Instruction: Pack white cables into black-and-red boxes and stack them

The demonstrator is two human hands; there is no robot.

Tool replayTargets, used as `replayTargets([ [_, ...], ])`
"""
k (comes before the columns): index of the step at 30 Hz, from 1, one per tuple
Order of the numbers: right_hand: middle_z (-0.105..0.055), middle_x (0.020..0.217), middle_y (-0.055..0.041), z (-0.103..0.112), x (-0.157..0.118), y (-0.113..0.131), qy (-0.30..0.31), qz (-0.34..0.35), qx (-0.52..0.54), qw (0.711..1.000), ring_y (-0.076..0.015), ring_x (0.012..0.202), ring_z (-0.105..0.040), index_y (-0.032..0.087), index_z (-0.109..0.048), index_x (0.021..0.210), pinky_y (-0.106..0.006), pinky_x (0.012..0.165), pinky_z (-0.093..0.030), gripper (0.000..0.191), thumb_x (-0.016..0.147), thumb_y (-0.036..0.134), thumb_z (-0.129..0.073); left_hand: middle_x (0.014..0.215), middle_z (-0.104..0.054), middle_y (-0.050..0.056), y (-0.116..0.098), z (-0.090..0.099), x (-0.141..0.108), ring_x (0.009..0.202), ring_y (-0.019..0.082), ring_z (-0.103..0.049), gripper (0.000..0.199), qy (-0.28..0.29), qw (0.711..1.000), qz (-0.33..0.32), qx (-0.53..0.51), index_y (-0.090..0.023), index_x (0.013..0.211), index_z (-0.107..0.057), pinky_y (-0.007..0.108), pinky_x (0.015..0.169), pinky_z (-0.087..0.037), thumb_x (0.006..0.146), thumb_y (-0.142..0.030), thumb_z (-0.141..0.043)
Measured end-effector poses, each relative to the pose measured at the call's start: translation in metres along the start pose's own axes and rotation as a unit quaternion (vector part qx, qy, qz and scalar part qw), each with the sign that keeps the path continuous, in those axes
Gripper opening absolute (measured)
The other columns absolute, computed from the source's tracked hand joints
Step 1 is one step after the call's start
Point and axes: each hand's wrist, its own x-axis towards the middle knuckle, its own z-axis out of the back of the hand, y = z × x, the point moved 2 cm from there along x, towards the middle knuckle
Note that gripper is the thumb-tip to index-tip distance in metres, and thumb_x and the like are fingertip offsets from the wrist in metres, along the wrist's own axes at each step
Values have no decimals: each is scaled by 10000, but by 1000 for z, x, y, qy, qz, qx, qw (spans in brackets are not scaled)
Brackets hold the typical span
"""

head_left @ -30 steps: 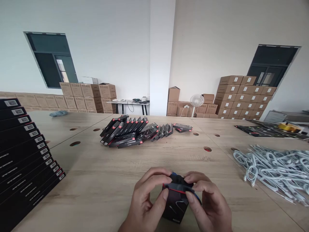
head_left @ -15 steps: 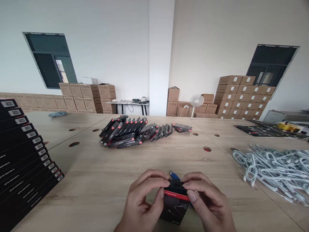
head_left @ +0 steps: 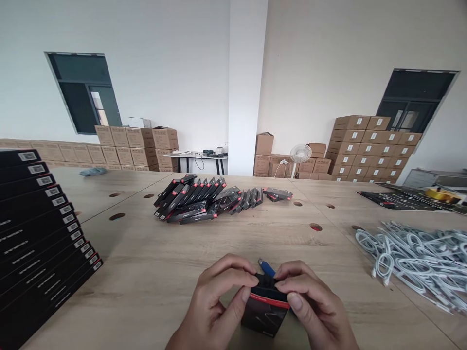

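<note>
A small black box [head_left: 265, 316] with a red band near its top stands upright at the front of the table. My left hand [head_left: 222, 301] pinches its upper left corner between thumb and fingers. On the other side, my right hand [head_left: 310, 304] grips the upper right corner the same way. Black flaps show at the top edge between my fingertips; what is inside the box is hidden. Just behind it lies a blue object with a metallic tip [head_left: 266, 267], partly covered by the box and my right fingers.
A tall stack of black boxes [head_left: 40, 243] rises at the left. Several black boxes [head_left: 193, 197] lie in a pile mid-table. Coiled grey-white cables [head_left: 419, 257] spread at the right, with flat black printed sheets [head_left: 394, 199] behind. The wooden table [head_left: 153, 262] has round holes.
The view has shifted slightly, so the surroundings sit a little further right. Both hands keep their hold on the box, and its top flaps look slightly more parted.
</note>
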Motion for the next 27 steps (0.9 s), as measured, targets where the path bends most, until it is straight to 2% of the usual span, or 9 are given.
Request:
replayTargets([
  [4,-672,1051,-37,0,-3,-3,14,-11,1,1000,-162,989,-675,312,-708,1088,-267,841,-562,196,1008,294,-530,1060,-642,29,-2,2,1,994,134,-643,285,25,999,32,-2,-276,1110,-673,251,856,-527,955,-100,-512],
  [12,-665,1098,-55,5,-4,-6,43,3,-8,999,-184,996,-681,316,-707,1117,-294,828,-577,208,1002,270,-540,1137,-626,58,-1,5,0,1049,155,-630,336,57,998,9,7,-267,1184,-650,266,884,-522,963,-85,-473],
  [19,-696,1081,-53,4,-2,-3,26,-4,-32,999,-185,1038,-682,308,-704,1080,-290,878,-569,202,1012,285,-515,1052,-638,46,-2,6,1,989,141,-638,309,44,998,23,31,-258,1150,-651,249,837,-522,966,-87,-471],
  [27,-700,1079,-80,5,0,0,29,15,-47,998,-200,1015,-695,276,-707,1077,-300,852,-590,207,1010,265,-512,1171,-653,71,-7,9,-1,1066,170,-649,416,68,993,-29,95,-267,1246,-601,275,876,-546,918,-40,-483],
])
